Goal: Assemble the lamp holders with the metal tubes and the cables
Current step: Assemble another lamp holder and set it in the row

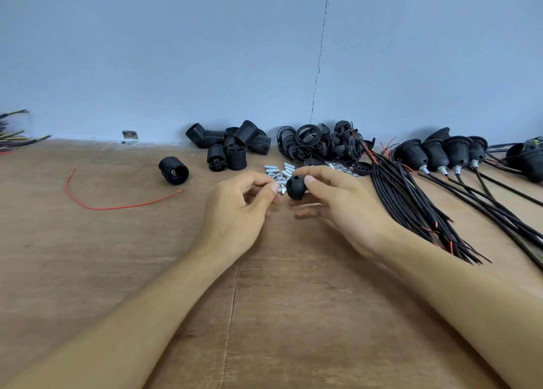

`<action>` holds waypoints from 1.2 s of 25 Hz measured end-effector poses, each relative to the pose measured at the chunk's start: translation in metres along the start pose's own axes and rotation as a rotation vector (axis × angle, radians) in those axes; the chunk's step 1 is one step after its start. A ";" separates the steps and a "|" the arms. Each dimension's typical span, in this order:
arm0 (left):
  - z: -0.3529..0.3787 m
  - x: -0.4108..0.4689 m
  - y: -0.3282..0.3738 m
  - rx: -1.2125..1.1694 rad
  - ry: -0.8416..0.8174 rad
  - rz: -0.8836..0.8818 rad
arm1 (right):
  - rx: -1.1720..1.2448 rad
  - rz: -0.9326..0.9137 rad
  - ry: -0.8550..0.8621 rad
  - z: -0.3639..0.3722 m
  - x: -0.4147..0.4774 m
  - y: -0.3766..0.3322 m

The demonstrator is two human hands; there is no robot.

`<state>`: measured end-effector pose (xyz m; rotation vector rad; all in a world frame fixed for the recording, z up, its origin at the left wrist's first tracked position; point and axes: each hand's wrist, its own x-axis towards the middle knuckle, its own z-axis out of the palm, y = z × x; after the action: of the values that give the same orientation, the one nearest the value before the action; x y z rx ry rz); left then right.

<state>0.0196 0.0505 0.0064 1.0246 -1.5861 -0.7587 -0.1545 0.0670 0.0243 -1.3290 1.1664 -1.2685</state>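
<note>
While the left hand (235,212) pinches the metal tube (282,189) and the right hand (346,209) grips the black cap (296,187), both seem light and stiff, best held by their sides.

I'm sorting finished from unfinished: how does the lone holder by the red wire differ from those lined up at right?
The lone holder shows no tube or cable; the row holders each carry a silver tube and black cable. It is a plain cylinder; they taper. Both are black.
</note>
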 end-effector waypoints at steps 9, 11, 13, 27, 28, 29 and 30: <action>0.001 -0.001 -0.002 -0.011 0.028 0.054 | 0.030 -0.042 -0.053 -0.002 -0.007 0.003; 0.001 -0.003 -0.001 -0.010 0.031 0.069 | 0.014 -0.056 -0.061 -0.002 -0.010 0.004; 0.001 -0.004 0.000 -0.016 0.032 0.075 | 0.024 -0.057 -0.063 -0.002 -0.012 0.004; -0.001 -0.006 0.004 -0.131 -0.059 -0.004 | 0.083 -0.034 -0.064 -0.002 -0.015 0.002; -0.001 -0.006 0.005 -0.129 -0.065 -0.009 | 0.103 -0.020 -0.059 -0.002 -0.015 0.001; -0.002 -0.006 0.005 -0.110 -0.070 0.000 | 0.120 -0.005 -0.053 -0.002 -0.015 -0.001; -0.002 -0.006 0.006 -0.085 -0.073 0.018 | 0.128 0.008 -0.049 -0.001 -0.015 -0.002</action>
<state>0.0203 0.0586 0.0089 0.9286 -1.6094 -0.8524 -0.1561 0.0820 0.0241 -1.2530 1.0386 -1.2764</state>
